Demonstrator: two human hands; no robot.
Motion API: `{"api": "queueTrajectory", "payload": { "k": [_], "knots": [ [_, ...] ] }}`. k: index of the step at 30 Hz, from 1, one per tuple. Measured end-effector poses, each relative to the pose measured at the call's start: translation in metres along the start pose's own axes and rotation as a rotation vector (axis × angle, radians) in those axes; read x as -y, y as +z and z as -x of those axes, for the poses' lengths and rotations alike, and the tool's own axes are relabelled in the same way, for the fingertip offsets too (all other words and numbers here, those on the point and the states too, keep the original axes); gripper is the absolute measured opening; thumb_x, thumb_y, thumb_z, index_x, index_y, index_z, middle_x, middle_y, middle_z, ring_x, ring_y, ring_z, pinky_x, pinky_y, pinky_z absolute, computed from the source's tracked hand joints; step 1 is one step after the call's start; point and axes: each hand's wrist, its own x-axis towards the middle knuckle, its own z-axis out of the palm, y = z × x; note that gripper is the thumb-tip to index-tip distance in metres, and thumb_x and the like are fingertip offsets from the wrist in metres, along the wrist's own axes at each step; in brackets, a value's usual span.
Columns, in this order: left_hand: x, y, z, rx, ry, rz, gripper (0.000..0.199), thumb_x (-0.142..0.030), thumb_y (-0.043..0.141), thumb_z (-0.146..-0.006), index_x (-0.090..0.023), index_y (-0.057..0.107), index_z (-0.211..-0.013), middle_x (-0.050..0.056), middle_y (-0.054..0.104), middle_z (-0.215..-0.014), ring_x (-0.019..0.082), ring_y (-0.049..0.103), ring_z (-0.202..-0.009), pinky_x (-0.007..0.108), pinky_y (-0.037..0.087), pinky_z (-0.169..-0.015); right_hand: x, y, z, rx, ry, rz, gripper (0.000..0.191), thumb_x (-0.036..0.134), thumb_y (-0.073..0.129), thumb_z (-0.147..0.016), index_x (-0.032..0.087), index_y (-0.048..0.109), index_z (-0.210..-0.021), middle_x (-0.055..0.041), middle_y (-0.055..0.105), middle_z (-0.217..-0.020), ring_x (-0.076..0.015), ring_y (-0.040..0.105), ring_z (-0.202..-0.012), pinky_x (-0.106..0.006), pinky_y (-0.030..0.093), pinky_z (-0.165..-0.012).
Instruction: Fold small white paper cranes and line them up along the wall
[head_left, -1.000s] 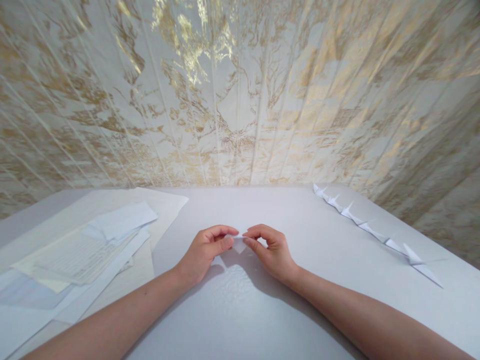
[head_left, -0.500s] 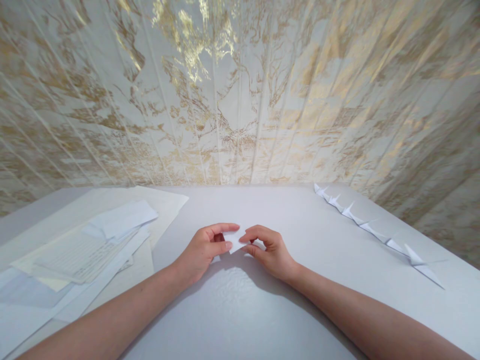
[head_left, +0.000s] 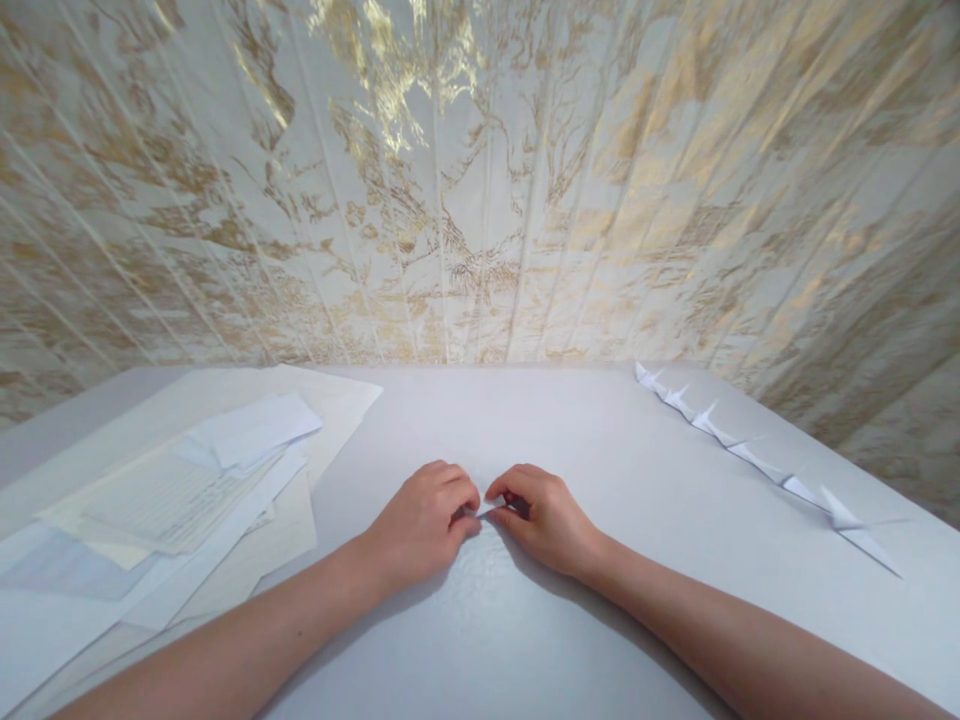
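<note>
A small folded piece of white paper [head_left: 487, 507] is pinched between my two hands, just above the table. My left hand [head_left: 431, 512] has its fingers curled over the paper's left side and hides most of it. On the other side, my right hand [head_left: 547, 518] grips the right edge between thumb and index finger. Only a thin sliver of the paper shows in the gap between the fingertips.
A row of several folded paper cranes [head_left: 844, 515] runs along the right side of the white table [head_left: 480, 640]. Loose sheets and written pages [head_left: 180, 515] lie in an overlapping pile on the left. Behind the table stands a gold-patterned wall [head_left: 480, 200].
My left hand has turned over, its fingers now curled round the paper. The paper, broad and flat before, now shows only as a sliver. Both hands are slightly lower in the picture.
</note>
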Motion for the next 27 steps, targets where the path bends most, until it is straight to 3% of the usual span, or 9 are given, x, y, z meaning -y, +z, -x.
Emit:
{"api": "queueTrajectory", "payload": {
  "k": [6, 11, 19, 22, 27],
  "knots": [
    [0.001, 0.001, 0.003, 0.041, 0.066, -0.127, 0.011, -0.015, 0.049, -0.077, -0.016, 0.060, -0.075, 0.008, 0.060, -0.080, 0.021, 0.054, -0.078, 0.033, 0.041, -0.073, 0.000, -0.001, 0.001, 0.020, 0.006, 0.052, 0.011, 0.011, 0.059, -0.073, 0.018, 0.065, -0.079, -0.0042, 0.060, -0.072, -0.0156, 0.053, -0.067, -0.028, 0.042, -0.063],
    [0.003, 0.002, 0.001, 0.017, 0.095, -0.161, 0.013, -0.013, 0.051, -0.073, -0.015, 0.061, -0.081, 0.008, 0.060, -0.083, 0.021, 0.054, -0.080, 0.032, 0.042, -0.074, -0.003, 0.000, -0.001, -0.021, 0.042, 0.040, 0.010, 0.010, 0.063, -0.071, 0.018, 0.067, -0.074, -0.0065, 0.061, -0.083, -0.0186, 0.054, -0.080, -0.031, 0.043, -0.073],
    [0.010, 0.005, 0.000, -0.029, 0.218, -0.193, 0.021, -0.016, 0.046, -0.082, -0.017, 0.065, -0.073, 0.004, 0.060, -0.072, 0.016, 0.053, -0.069, 0.030, 0.040, -0.067, 0.000, -0.001, 0.000, -0.010, 0.076, 0.034, 0.015, 0.005, 0.065, -0.069, 0.020, 0.068, -0.066, -0.0029, 0.059, -0.077, -0.0164, 0.053, -0.079, -0.030, 0.041, -0.072],
    [0.005, 0.005, 0.003, -0.011, 0.161, -0.178, 0.018, -0.015, 0.050, -0.080, -0.017, 0.065, -0.070, 0.003, 0.061, -0.070, 0.016, 0.053, -0.069, 0.030, 0.040, -0.067, 0.003, -0.003, 0.006, 0.006, 0.117, 0.039, 0.014, 0.006, 0.065, -0.068, 0.019, 0.067, -0.065, -0.0022, 0.059, -0.075, -0.0163, 0.052, -0.077, -0.030, 0.040, -0.072],
    [-0.006, 0.005, 0.001, 0.048, -0.068, -0.058, 0.015, -0.015, 0.053, -0.079, -0.017, 0.064, -0.070, 0.002, 0.061, -0.071, 0.015, 0.055, -0.072, 0.026, 0.040, -0.068, 0.007, -0.007, 0.014, 0.021, 0.192, 0.069, 0.011, 0.010, 0.066, -0.069, 0.020, 0.066, -0.064, -0.0016, 0.061, -0.072, -0.0173, 0.052, -0.078, -0.032, 0.036, -0.075]
  ]
}}
